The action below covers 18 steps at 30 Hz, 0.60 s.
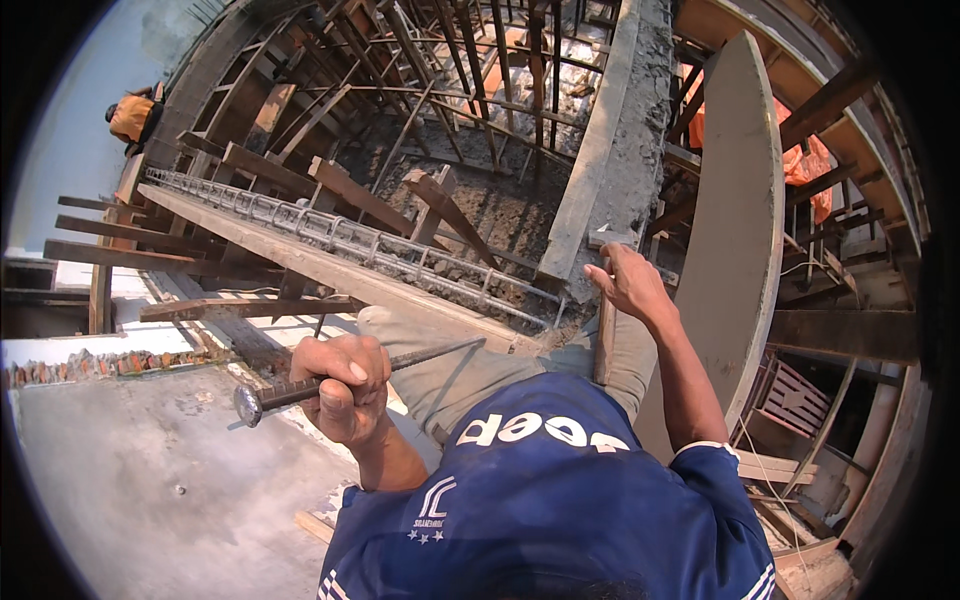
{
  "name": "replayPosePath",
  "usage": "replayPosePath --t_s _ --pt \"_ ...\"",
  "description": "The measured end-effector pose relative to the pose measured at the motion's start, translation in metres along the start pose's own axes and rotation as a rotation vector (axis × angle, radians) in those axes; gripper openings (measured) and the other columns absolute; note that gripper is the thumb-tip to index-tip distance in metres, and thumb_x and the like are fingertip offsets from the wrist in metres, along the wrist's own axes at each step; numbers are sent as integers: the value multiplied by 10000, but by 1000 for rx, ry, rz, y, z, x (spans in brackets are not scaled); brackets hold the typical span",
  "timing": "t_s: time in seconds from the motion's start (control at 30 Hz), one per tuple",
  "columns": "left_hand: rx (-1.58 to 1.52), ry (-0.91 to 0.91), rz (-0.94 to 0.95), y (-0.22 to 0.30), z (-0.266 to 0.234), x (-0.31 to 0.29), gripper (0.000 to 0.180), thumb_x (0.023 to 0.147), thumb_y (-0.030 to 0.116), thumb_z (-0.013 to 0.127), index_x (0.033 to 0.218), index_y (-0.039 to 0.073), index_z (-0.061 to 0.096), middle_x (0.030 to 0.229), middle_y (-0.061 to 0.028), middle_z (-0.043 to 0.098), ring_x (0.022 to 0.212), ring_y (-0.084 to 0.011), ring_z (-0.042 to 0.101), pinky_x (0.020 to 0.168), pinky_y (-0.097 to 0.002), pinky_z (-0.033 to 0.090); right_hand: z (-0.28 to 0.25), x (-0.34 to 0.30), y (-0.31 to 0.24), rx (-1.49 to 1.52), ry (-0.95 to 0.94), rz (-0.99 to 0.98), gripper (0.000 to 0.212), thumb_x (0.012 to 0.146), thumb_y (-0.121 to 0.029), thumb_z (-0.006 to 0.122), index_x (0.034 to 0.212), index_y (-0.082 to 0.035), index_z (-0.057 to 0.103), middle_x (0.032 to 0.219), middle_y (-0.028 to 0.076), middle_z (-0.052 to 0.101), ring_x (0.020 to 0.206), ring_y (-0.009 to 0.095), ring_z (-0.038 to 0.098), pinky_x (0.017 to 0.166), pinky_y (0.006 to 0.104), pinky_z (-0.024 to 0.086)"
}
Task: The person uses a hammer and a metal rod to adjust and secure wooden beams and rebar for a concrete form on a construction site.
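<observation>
My left hand (344,385) is closed in a fist around a long dark steel chisel (435,354). Its flattened round striking end sticks out to the left, and the thin end points right across my lap. Further right and forward, my right hand (636,288) grips a hammer just below its metal head (606,237). The wooden handle (606,345) hangs down toward my trouser leg. Right beside this hand lies the rough grey concrete beam (632,140), edged by a timber board (592,150).
A rebar cage (350,237) runs along a formwork plank (300,265) in front of me. Timber props (365,195) crowd the deep space beyond. On the right stands a tall grey panel (728,220). A concrete slab (150,460) lies left; a person in orange (134,118) is far left.
</observation>
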<state>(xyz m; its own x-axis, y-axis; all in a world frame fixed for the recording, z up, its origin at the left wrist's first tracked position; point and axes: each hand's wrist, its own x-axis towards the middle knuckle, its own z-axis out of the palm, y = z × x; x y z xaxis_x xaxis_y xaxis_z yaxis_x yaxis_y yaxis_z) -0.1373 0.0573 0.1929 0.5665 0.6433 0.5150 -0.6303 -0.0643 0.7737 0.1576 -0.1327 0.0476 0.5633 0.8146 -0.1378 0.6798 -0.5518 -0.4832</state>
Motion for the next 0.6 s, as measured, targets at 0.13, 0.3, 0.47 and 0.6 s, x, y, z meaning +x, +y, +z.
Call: replayPosePath --t_s 0.13,0.3,0.47,0.6 --pt "-47 -3 3 -12 0 18 315 1013 311 589 904 32 493 593 36 365 497 -42 300 433 -198 258 -136 -2 -155 -46 122 -527 337 924 -295 667 1118 -32 585 898 130 610 815 303 653 694 413 530" --pt "-5 99 -45 -14 -12 24 296 1038 298 540 905 40 483 601 35 329 489 -40 265 422 -189 244 -177 -19 -262 -9 240 -1058 213 904 -185 620 982 11 588 860 158 630 796 334 664 687 447 523" --pt "-3 94 6 -14 -29 45 285 1050 289 512 908 43 484 607 34 315 488 -43 262 412 -184 243 -174 -18 -256 -146 138 -1068 205 887 -172 633 979 6 588 859 154 628 791 329 662 681 448 521" --pt "-35 121 4 -7 -39 34 278 1052 287 506 918 44 491 620 31 317 503 -38 267 411 -172 258 -164 -21 -251 -200 75 -1056 201 874 -161 644 977 2 587 858 150 626 788 325 661 677 448 518"
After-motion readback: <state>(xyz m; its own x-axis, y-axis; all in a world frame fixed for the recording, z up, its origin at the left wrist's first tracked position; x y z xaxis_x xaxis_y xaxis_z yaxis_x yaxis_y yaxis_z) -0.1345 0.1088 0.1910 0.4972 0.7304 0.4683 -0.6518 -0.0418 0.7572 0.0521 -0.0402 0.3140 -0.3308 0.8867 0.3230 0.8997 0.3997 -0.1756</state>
